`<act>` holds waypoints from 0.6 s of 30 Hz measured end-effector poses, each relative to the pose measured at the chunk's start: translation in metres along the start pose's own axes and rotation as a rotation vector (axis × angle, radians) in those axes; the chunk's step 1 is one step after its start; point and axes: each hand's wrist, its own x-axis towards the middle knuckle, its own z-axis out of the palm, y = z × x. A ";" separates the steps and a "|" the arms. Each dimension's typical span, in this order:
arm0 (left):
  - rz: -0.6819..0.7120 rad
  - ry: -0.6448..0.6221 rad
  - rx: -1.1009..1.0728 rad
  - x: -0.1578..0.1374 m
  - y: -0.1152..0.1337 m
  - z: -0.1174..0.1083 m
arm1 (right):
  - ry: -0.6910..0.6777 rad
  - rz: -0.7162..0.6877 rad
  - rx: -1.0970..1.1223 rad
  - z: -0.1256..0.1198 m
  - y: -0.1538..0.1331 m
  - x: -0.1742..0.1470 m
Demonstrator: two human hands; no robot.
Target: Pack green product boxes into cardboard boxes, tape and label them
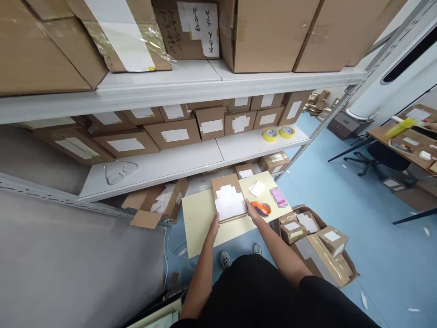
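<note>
Between my two hands is a flat cardboard box (222,183) with white labels (230,207) on its top. My left hand (214,224) grips its near left corner, and my right hand (251,211) grips the right side near the front corner. The box is over a pale yellow board (198,218); whether it rests on the board or is lifted a little, I cannot tell. Just right of my right hand lies an orange tool (262,208) with a dark part, its kind unclear. Small white papers (256,188) and a blurred pink item (278,197) lie farther right.
Metal shelves (164,166) holding labelled boxes stand ahead, with glasses (120,173) and yellow tape rolls (270,135) on the middle one. An open box (160,200) is at left below. A large carton (321,246) of parcels stands right. Beyond are a desk (382,132) and chair (384,159).
</note>
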 end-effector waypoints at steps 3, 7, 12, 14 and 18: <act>-0.032 0.013 0.022 0.002 -0.009 0.008 | -0.028 0.138 0.147 0.006 0.019 0.002; -0.005 0.107 0.161 0.006 0.003 0.007 | -0.022 0.141 0.206 -0.004 0.031 0.007; 0.269 0.378 0.305 0.005 0.049 0.023 | 0.114 -0.042 0.140 -0.041 0.025 0.020; 0.351 0.388 0.354 0.006 0.074 0.042 | 0.145 -0.081 0.107 -0.061 0.022 0.031; 0.448 0.219 0.394 0.025 0.121 0.100 | 0.158 -0.095 0.150 -0.099 0.028 0.066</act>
